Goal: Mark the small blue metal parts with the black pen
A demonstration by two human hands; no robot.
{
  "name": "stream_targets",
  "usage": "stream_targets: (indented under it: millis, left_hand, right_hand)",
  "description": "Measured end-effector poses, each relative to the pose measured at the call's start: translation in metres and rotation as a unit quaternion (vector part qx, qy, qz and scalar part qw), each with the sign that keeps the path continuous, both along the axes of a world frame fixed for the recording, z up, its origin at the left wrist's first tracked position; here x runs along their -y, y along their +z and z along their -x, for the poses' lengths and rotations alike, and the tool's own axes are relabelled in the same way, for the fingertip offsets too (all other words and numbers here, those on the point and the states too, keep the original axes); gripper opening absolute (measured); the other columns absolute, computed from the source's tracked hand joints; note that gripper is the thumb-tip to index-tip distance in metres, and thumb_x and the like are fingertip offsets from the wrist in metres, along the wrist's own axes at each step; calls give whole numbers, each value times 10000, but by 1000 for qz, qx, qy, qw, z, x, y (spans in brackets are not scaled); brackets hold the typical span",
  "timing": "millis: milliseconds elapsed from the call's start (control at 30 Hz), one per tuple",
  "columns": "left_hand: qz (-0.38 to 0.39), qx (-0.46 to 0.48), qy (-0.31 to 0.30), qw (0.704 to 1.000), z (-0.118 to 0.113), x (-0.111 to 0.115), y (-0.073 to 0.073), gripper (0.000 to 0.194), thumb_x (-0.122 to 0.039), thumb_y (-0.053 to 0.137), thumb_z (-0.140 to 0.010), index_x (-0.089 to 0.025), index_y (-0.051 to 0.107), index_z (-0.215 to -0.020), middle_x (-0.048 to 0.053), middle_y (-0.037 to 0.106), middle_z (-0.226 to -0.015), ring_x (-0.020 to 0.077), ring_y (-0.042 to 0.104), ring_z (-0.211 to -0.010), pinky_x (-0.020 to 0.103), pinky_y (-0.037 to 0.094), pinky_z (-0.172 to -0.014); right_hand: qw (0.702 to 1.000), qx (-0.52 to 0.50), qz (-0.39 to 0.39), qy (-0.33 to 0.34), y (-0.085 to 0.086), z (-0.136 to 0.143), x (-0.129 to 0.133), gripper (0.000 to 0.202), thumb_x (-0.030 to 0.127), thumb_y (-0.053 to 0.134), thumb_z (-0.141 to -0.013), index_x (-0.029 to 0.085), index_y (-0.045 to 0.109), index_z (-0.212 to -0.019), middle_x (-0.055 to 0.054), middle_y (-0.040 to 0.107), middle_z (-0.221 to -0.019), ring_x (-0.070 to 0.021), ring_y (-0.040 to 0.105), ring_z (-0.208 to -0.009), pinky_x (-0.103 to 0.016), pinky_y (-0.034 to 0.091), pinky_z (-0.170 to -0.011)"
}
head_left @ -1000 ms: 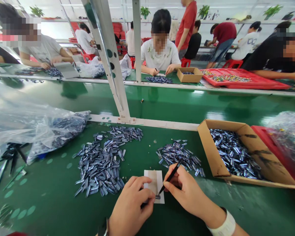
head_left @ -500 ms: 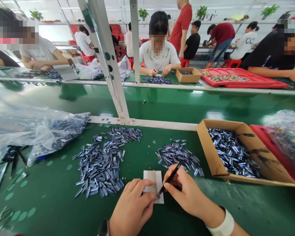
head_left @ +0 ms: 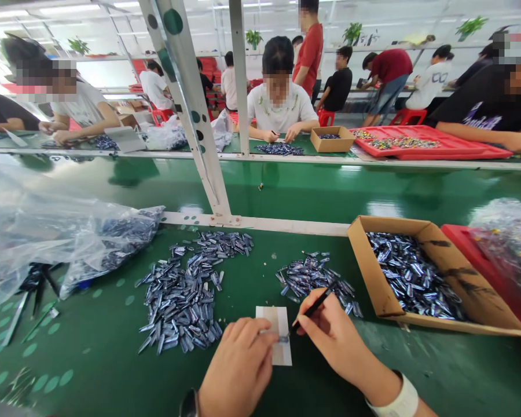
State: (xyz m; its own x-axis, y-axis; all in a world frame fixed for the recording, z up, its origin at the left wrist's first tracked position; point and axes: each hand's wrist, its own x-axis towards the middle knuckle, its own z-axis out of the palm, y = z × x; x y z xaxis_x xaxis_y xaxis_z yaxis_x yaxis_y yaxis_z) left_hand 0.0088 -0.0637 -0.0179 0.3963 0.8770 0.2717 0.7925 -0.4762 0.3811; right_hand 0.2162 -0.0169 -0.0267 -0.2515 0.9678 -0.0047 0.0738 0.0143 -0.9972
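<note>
My left hand [head_left: 243, 362] has its thumb and fingers pinched on a small bluish translucent piece [head_left: 283, 339], which lies over a white card [head_left: 278, 356] with a beige middle strip. My right hand [head_left: 334, 330] grips a slim black tool [head_left: 315, 304], its tip just right of the card. A large pile of similar bluish pieces [head_left: 182, 298] spreads to the left of the card. Beyond my right hand is a smaller pile [head_left: 310, 275].
A cardboard box [head_left: 373, 278] of shiny dark pieces stands at the right, beside a red tray [head_left: 473, 243]. Plastic bags [head_left: 82, 231] and dark tools [head_left: 35, 284] lie at the left. A slanted metal post [head_left: 195, 124] rises beyond the piles. People sit across the green surface.
The black tool's tip has drawn back from the card to its right. More of the bluish piece now shows at my left fingertips. The whole view has shifted slightly.
</note>
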Motion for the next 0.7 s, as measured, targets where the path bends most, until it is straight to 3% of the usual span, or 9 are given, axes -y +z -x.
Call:
stream_targets:
  millis: [133,167,267,500,700]
  left_hand:
    - [-17,-63,147,987,37,-29,8,300,-130,444,-901,-237,661,-1079,55,701,-1053,230,644,-978,395,517,-875]
    - [-15,-90,208,974,47,-37,10,284,-163,441,-908,-229,672,-1061,66,703,-1041,245,643,-971,411,512,-879]
    - [-6,-116,274,955,71,-59,15,274,-286,460,-917,-181,702,-989,121,695,-962,306,641,-910,466,511,-835]
    - [38,-126,277,952,74,-71,24,226,-299,530,-855,-226,739,-903,49,711,-888,249,671,-865,364,519,-825]
    - [57,-134,290,946,72,-70,26,220,-276,532,-841,-215,739,-886,60,725,-928,268,671,-906,388,510,-838]
  right_hand:
    - [982,-51,-9,-180,2,-7,-14,430,570,721,-777,267,460,-933,7,610,-827,-187,674,-651,-358,610,-635]
    - [977,-58,-13,-203,3,-9,-17,456,574,741,-754,269,452,-933,8,614,-824,-189,679,-642,-364,615,-631]
    - [972,-65,-22,-225,3,-14,-21,454,556,756,-751,271,454,-934,4,622,-819,-194,687,-635,-378,626,-636]
    - [985,-54,-9,-164,-7,-17,-18,390,514,731,-802,253,481,-948,-10,644,-834,-195,701,-671,-359,633,-635]
    - [985,-53,-11,-163,-6,-12,-16,397,519,732,-800,249,486,-954,-3,624,-833,-180,686,-674,-344,636,-614]
